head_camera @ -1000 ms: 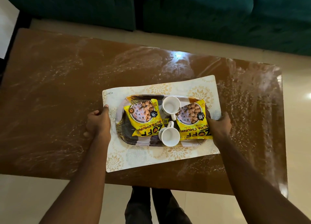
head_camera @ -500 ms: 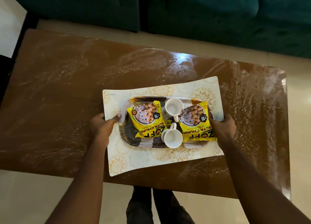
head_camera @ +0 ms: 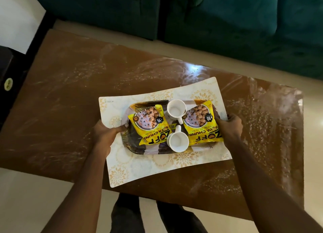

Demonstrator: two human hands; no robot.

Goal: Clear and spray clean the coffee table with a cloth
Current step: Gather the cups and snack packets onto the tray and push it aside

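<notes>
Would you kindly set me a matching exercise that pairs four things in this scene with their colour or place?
Things:
1 tray
2 mat
3 sofa
4 packets

Descriptions:
A teal, beyond the table
B yellow, lying on the tray
C gripped at its ends by the left hand and right hand
D cream with gold flowers, under the tray

Pairs: 1-C, 2-D, 3-A, 4-B
</notes>
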